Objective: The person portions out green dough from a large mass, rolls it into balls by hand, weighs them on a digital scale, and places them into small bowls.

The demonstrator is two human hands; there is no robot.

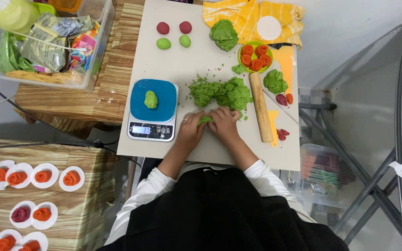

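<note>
Both hands meet at the near edge of the crumbly green dough pile (222, 93) on the white work board (173, 65), itself laid on the desk. Left hand (192, 126) and right hand (223, 122) are cupped together, fingers curled in, pinching a small green dough piece (205, 120) between them; only a sliver of it shows.

Doing this well, as a judgement: keep the piece compact, press the crumbs into one lump before lifting, and keep the hands low over the board so bits fall back onto the pile. A similar green lump (150, 99) already sits on the blue kitchen scale (153, 108) just left of the hands, so matching that lump's size looks sensible. The wooden rolling pin (260, 107) lies just right of the pile, close to the right hand; the elbow should stay clear of it.

Hard to make out:
- Most of the held piece is covered by the fingers, so its shape and size cannot be told.
- Fingertips of both hands are tucked under, so the exact grip is unclear.
- The scale's display is too small to read.
- The green cup of orange rosettes (255, 56) partly hides what is under it.
- The clear bin (52, 42) at the top left is cut off by the frame edge.
- The orange rosettes on white discs (43, 176) at the lower left run out of frame.
</note>
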